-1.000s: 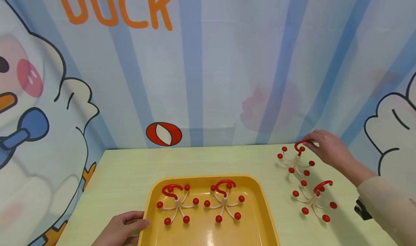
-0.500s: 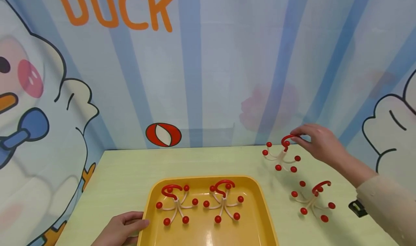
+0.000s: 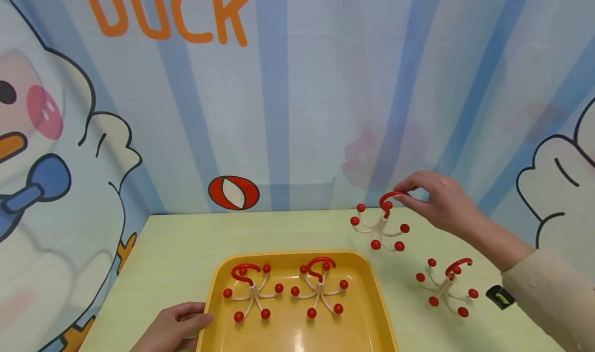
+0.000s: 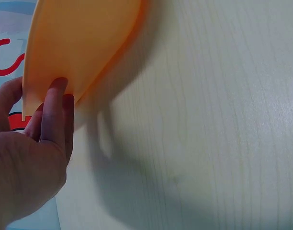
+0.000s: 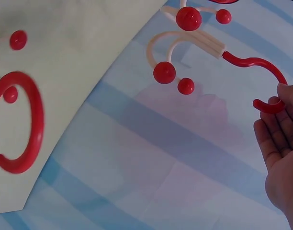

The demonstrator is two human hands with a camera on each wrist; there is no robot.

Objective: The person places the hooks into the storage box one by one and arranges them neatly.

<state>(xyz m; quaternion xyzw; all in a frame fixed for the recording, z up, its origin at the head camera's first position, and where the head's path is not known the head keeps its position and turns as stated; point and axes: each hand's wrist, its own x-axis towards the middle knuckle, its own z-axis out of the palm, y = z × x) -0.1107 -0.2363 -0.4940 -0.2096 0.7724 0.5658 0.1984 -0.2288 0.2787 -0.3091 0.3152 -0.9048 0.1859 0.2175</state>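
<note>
Pinched at its red hook by my right hand (image 3: pixel 437 199) is a multi-arm hanger (image 3: pixel 381 225), its white curved arms tipped with red balls. It hangs over the table behind the tray's right corner; the right wrist view shows thumb and fingers on the hook (image 5: pixel 261 64). My left hand (image 3: pixel 174 326) grips the left wall of a yellow tray (image 3: pixel 386 321), thumb at the rim and fingers along the outer side (image 4: pixel 55 108). Two matching hangers, one at left (image 3: pixel 252 292) and one at right (image 3: pixel 319 290), stand hook up in the tray.
Another such hanger (image 3: pixel 447 287) stands on the pale wood table (image 3: pixel 186 238) right of the tray. A small black object (image 3: pixel 500 296) shows beside the right sleeve (image 3: pixel 548 290). Behind the table hangs a blue striped cartoon backdrop (image 3: pixel 307 109).
My right hand has carried the hanger leftward from the table's back right, towards the tray. The left hand stays on the tray, and the other hangers stand as before.
</note>
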